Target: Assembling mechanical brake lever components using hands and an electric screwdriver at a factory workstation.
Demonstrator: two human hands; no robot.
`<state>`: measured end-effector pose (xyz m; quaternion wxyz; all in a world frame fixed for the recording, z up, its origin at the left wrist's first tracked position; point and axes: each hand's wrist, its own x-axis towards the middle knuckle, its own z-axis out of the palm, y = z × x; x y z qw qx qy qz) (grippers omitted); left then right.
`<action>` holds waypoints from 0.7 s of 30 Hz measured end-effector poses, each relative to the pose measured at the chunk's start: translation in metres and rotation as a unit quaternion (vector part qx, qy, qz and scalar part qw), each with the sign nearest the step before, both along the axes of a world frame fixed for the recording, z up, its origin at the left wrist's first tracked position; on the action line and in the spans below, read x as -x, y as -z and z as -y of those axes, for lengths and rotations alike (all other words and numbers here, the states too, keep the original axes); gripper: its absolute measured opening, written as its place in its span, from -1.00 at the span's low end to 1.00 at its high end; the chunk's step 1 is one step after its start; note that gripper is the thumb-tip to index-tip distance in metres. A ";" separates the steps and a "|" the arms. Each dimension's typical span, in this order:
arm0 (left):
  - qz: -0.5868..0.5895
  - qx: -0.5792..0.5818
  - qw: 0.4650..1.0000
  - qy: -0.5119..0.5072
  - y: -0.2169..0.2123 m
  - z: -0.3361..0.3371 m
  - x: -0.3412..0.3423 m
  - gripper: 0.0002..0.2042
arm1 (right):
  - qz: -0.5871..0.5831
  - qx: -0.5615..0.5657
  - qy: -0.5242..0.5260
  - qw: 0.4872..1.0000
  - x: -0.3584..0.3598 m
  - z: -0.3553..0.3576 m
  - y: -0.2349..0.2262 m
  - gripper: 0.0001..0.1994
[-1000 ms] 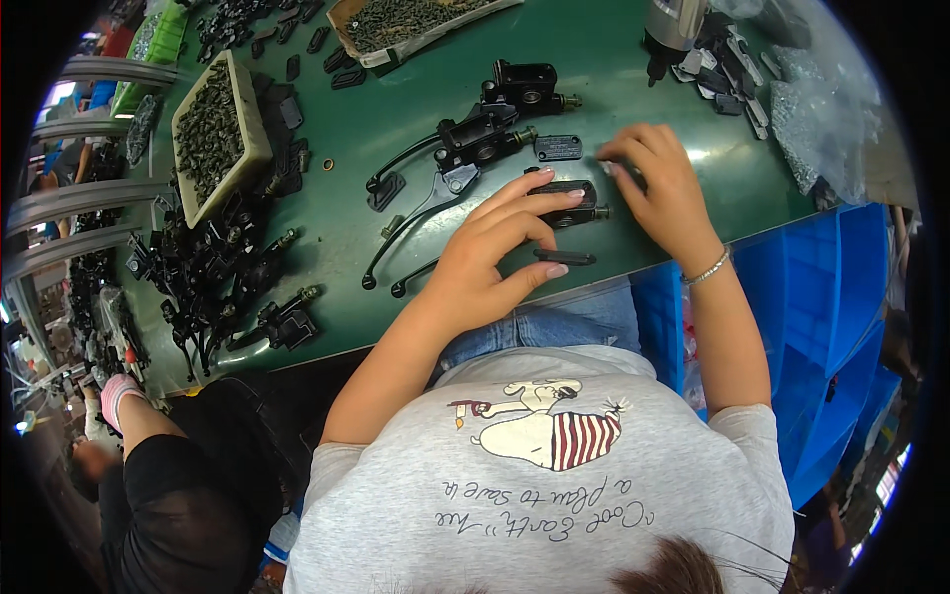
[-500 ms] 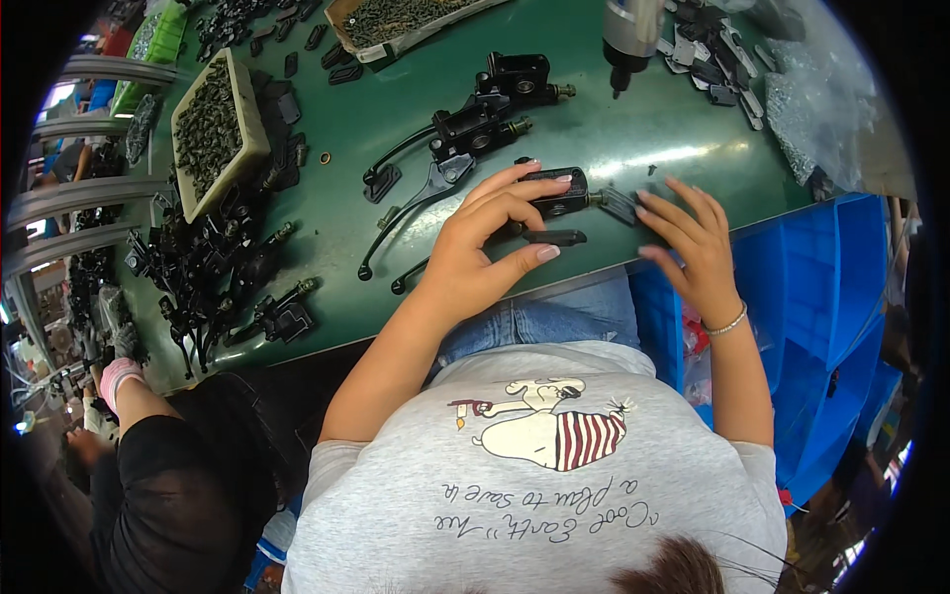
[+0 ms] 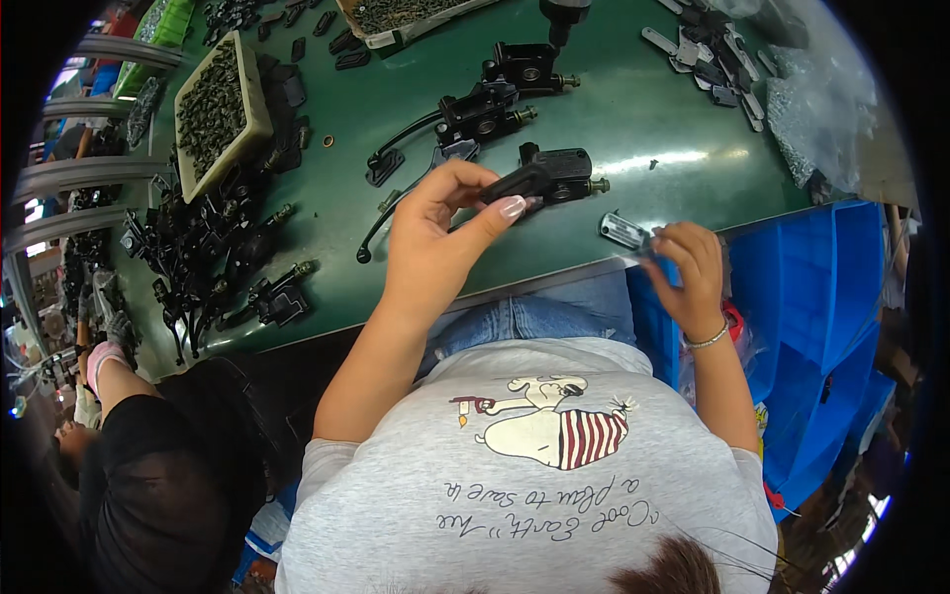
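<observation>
My left hand pinches a small black oblong cover between thumb and fingers. Just beyond it a black brake lever assembly with a rectangular reservoir lies on the green table; the hand hides part of it. My right hand, slightly blurred, has its fingertips closed on the end of a small silvery-grey rectangular plate near the table's front edge. Two more lever assemblies lie farther back, one around the centre and one behind it.
The tip of a dark power screwdriver hangs above the far side. Left stands a cream tray of screws, with piled lever assemblies before it. Flat plates and plastic bags lie at right, blue bins below. A co-worker's sleeve shows lower left.
My left hand has lifted the black cover off the table and drawn left from the reservoir. My right hand has closed on the small plate and moved slightly nearer me. The screwdriver hangs farther off.
</observation>
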<state>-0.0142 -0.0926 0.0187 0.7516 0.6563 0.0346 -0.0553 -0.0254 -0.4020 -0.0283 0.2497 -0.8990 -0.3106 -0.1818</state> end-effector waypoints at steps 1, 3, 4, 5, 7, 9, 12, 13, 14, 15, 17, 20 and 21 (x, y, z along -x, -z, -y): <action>-0.011 0.021 1.000 -0.004 0.000 0.000 0.000 -0.80 | -0.012 -0.009 0.017 1.000 -0.003 -0.010 -0.004 -0.71; -0.033 0.064 0.997 -0.012 -0.001 0.001 -0.001 -0.80 | -0.025 -0.018 0.033 0.999 -0.008 -0.018 -0.010 -0.72; -0.033 0.064 0.997 -0.014 -0.002 0.000 -0.001 -0.80 | -0.017 0.014 0.008 1.000 -0.011 -0.021 -0.012 -0.73; -0.052 0.060 0.997 -0.006 -0.003 -0.001 -0.001 -0.79 | -0.009 0.046 -0.017 0.999 -0.014 -0.023 -0.013 -0.73; -0.091 0.054 0.994 0.009 -0.004 -0.002 -0.002 -0.76 | -0.003 0.076 -0.044 0.996 -0.014 -0.021 -0.007 -0.74; -0.089 0.067 0.994 0.019 -0.003 -0.009 0.000 -0.74 | 0.037 0.067 -0.063 0.995 -0.007 -0.013 0.003 -0.74; -0.098 0.078 0.991 0.048 0.001 -0.013 0.000 -0.68 | 0.040 0.040 -0.085 0.995 0.003 -0.012 -0.002 -0.73; -0.104 0.090 0.989 0.058 0.001 -0.013 0.000 -0.68 | 0.028 0.023 -0.096 0.995 0.007 -0.014 -0.009 -0.73; -0.109 0.102 0.986 0.070 0.000 -0.012 0.001 -0.68 | 0.017 0.008 -0.107 0.994 0.009 -0.016 -0.016 -0.72; -0.114 0.113 0.984 0.081 0.000 -0.012 0.002 -0.67 | 0.017 0.007 -0.109 0.994 0.011 -0.020 -0.020 -0.72; -0.078 0.087 0.990 0.082 -0.001 -0.011 0.004 -0.68 | -0.102 -0.171 -0.046 0.979 0.015 -0.031 -0.030 -0.70; -0.005 0.039 0.996 0.086 -0.004 -0.006 0.008 -0.70 | -0.144 -0.289 -0.023 0.946 -0.001 -0.062 -0.053 -0.67; -0.010 0.064 0.994 0.087 -0.006 -0.004 0.009 -0.71 | -0.129 -0.324 -0.033 0.936 -0.010 -0.073 -0.060 -0.64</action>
